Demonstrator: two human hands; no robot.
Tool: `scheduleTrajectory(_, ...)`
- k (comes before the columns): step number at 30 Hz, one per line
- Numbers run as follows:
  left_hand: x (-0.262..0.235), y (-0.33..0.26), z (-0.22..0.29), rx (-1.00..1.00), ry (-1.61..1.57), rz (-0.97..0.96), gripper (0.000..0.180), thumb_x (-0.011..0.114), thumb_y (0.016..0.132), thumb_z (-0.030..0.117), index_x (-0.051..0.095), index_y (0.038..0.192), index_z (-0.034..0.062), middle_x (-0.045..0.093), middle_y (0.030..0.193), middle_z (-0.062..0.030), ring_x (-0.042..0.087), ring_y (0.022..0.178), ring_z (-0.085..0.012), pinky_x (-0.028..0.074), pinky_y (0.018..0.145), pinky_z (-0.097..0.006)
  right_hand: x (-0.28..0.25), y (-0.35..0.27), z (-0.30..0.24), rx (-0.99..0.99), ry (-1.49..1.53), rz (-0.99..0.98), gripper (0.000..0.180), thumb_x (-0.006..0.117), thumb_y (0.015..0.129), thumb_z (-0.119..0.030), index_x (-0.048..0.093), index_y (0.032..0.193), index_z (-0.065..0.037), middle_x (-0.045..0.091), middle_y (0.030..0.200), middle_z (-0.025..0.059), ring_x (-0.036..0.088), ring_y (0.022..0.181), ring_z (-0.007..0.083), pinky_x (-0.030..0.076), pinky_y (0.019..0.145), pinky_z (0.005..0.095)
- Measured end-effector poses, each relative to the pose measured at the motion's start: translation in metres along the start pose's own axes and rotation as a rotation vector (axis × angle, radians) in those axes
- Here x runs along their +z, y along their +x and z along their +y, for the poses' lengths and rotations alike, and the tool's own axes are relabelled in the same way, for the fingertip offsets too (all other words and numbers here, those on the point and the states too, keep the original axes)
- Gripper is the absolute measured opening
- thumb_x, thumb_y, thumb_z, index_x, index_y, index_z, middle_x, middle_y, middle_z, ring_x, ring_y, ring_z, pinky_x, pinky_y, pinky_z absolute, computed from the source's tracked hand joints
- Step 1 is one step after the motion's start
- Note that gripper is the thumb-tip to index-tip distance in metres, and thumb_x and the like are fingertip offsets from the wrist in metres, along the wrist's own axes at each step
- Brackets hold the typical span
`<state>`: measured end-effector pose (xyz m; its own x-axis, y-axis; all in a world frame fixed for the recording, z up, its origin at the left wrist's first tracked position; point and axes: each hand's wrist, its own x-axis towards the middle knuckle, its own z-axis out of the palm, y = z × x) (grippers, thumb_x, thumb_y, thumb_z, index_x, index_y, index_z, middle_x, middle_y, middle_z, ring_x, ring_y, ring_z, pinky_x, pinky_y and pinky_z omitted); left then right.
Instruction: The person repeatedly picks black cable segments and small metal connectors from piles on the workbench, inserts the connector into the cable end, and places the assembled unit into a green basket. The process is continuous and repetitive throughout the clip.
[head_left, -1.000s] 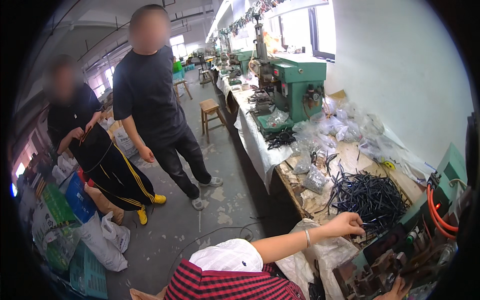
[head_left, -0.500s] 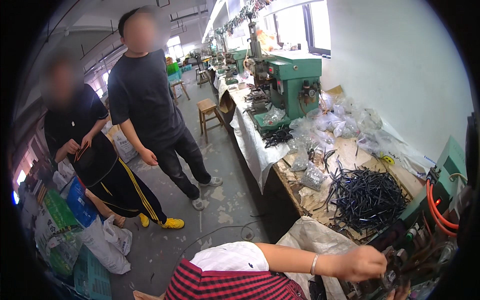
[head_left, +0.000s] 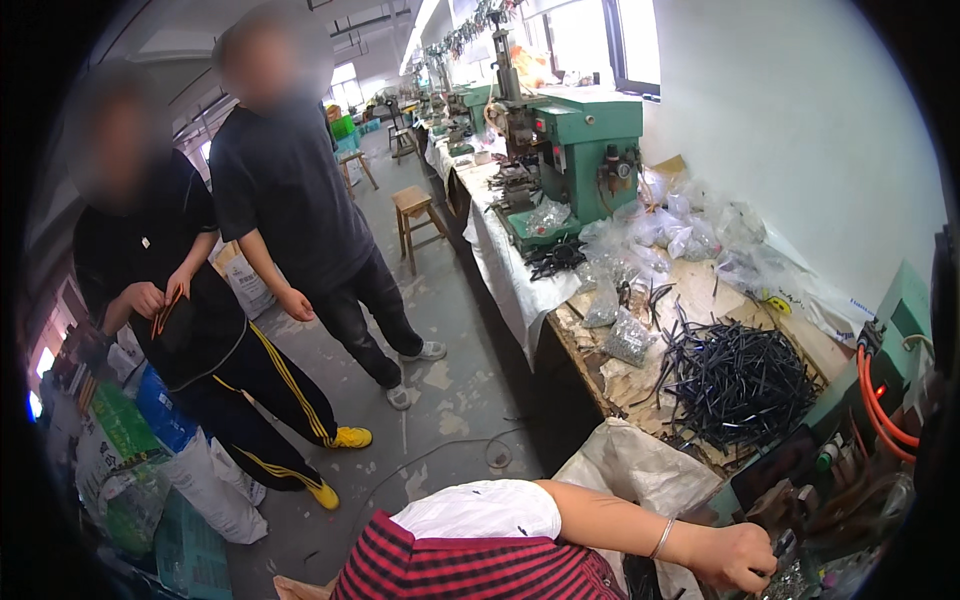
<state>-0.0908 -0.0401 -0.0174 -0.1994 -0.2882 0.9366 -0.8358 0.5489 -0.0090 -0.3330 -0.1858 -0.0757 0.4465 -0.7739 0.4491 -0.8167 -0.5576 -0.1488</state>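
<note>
My left hand (head_left: 735, 557) is at the lower right, its fingers curled closed, knuckles up, a thin bracelet (head_left: 663, 538) on the wrist. Whatever it may hold is hidden under the fingers. It is beside the dark metal parts of a green bench machine (head_left: 905, 310), close to some small shiny pieces (head_left: 795, 575). Just beyond the hand, a heap of thin black strips (head_left: 740, 385) covers part of the wooden bench (head_left: 640, 392). A pale cloth sack (head_left: 640, 465) hangs at the bench edge beneath my forearm. My right hand does not show.
Orange hoses (head_left: 868, 395) run down the near machine. Clear bags of small parts (head_left: 630, 335) lie before another green machine (head_left: 590, 150). Two people (head_left: 290, 190) stand in the aisle at left, one holding a dark item with orange edging (head_left: 175, 318). Stools (head_left: 410, 200) stand farther back.
My left hand has dropped slightly lower. Fingers of my other hand, visible below it before, are out of view. The person at far left has stepped nearer, and the view has shifted slightly.
</note>
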Motion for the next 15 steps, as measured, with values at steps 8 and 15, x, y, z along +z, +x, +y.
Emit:
scheduleTrajectory(8, -0.002, 0.003, -0.001, 0.009, -0.016, 0.025, 0.018, 0.059, 0.104, 0.029, 0.073, 0.105, 0.0184, 0.070, 0.100, 0.0003, 0.065, 0.071, -0.0214, 0.047, 0.056, -0.036, 0.052, 0.063, 0.000, -0.392, 0.862, 0.704, 0.032, 0.073, 0.085, -0.010, 0.070, 0.112, 0.006, 0.073, 0.104, 0.0277, 0.070, 0.095, 0.0438, 0.055, 0.087, 0.0489)
scheduleTrajectory(15, -0.004, 0.007, 0.001, -0.009, 0.008, 0.019, 0.018, 0.060, 0.103, 0.030, 0.074, 0.102, 0.0192, 0.071, 0.098, 0.0015, 0.065, 0.069, -0.0203, 0.047, 0.055, -0.035, 0.035, 0.055, -0.003, -0.160, 0.939, 0.588, 0.030, 0.068, 0.092, -0.009, 0.068, 0.118, 0.007, 0.074, 0.109, 0.0250, 0.072, 0.095, 0.0402, 0.057, 0.085, 0.0442)
